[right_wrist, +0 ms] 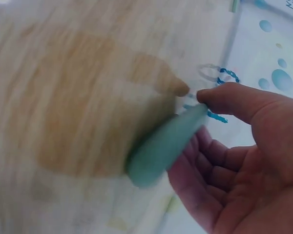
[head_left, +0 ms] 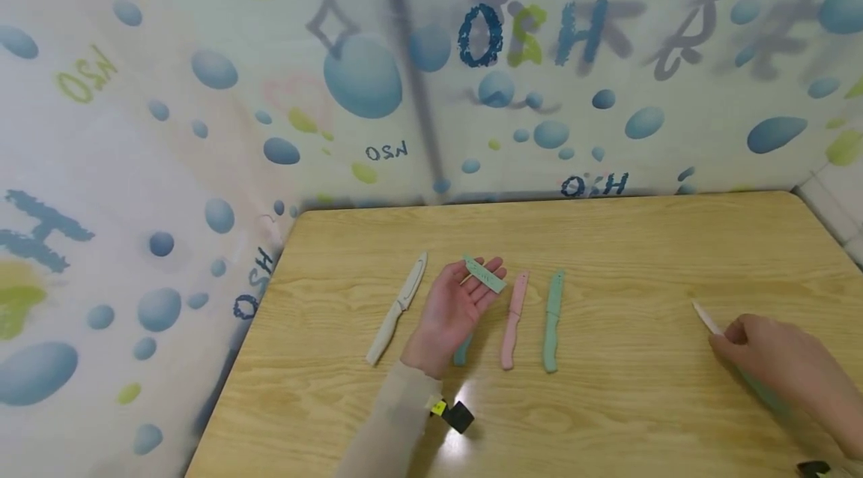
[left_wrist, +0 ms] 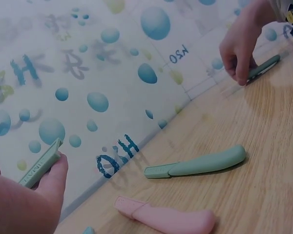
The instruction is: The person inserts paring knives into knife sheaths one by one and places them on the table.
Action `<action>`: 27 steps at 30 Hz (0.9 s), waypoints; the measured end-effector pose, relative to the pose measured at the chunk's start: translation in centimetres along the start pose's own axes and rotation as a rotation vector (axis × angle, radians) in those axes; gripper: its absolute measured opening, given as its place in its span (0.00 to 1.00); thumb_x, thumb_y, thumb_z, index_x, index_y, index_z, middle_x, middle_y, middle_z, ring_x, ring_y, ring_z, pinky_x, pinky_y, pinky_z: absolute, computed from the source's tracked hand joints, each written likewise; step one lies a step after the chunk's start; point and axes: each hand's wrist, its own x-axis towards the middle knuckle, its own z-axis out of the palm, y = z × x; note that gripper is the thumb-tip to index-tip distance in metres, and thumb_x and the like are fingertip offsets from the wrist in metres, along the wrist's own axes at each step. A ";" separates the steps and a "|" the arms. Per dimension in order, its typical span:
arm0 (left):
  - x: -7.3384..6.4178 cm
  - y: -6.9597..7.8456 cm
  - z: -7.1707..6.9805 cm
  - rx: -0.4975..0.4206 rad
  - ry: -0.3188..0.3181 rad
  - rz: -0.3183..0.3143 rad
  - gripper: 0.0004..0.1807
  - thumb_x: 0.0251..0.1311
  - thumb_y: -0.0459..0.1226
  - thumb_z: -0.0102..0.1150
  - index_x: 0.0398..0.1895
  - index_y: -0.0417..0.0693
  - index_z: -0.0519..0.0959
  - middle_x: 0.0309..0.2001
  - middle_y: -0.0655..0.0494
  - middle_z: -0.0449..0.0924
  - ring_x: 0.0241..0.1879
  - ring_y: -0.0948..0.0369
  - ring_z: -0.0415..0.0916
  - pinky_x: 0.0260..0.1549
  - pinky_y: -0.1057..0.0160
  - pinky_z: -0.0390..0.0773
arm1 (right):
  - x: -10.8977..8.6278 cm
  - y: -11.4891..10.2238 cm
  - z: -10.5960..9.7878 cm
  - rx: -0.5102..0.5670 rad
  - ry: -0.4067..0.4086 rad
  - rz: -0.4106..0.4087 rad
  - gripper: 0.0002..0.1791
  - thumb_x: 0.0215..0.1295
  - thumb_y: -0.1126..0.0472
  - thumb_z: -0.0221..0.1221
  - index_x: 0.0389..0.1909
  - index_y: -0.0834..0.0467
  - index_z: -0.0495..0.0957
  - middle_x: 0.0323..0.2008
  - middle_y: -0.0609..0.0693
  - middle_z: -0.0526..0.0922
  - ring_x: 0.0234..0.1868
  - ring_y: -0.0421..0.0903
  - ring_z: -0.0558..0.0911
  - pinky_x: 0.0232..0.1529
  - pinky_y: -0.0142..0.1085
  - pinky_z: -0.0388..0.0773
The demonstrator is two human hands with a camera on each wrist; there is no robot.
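Palm up over the table, my left hand (head_left: 453,302) carries a small green knife sheath (head_left: 484,274) across its nearly straight fingers. In the left wrist view the sheath (left_wrist: 41,163) appears edge-on. At the right, my right hand (head_left: 775,351) pinches a green-handled knife between thumb and fingers, its pale blade (head_left: 706,318) pointing away and to the left. Its green handle (right_wrist: 163,146) is blurred in the right wrist view. Beside the left hand lie a sheathed pink knife (head_left: 512,324) and a sheathed green knife (head_left: 552,324). A blue knife handle (head_left: 461,352) is partly hidden beneath the left hand.
A white knife (head_left: 398,309) lies at an angle left of the left hand. The wood-grain table (head_left: 627,261) meets a wall (head_left: 539,103) printed with blue and green drops along its back edge. Another printed wall (head_left: 121,223) rises at the left.
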 end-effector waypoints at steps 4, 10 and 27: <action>0.1 -0.1 0.0 0.001 0.003 0.002 0.13 0.80 0.41 0.43 0.56 0.41 0.68 0.62 0.40 0.79 0.62 0.49 0.78 0.61 0.57 0.80 | 0.8 -0.4 0.3 0.003 0.105 -0.041 0.24 0.74 0.47 0.60 0.39 0.69 0.81 0.30 0.53 0.85 0.27 0.46 0.80 0.26 0.49 0.79; 0.2 -0.1 0.0 -0.013 0.014 0.010 0.12 0.80 0.40 0.43 0.55 0.41 0.69 0.61 0.40 0.80 0.60 0.50 0.80 0.59 0.58 0.81 | 1.9 -1.4 0.3 0.001 0.199 -0.063 0.20 0.72 0.50 0.61 0.37 0.67 0.81 0.29 0.53 0.85 0.25 0.46 0.78 0.25 0.47 0.76; 0.1 -0.1 -0.2 -0.084 0.020 0.034 0.21 0.79 0.43 0.43 0.64 0.36 0.65 0.61 0.38 0.79 0.60 0.48 0.80 0.61 0.55 0.80 | -0.7 -0.7 0.5 -0.020 0.075 -0.028 0.17 0.72 0.52 0.62 0.34 0.65 0.79 0.27 0.48 0.78 0.26 0.47 0.71 0.24 0.40 0.68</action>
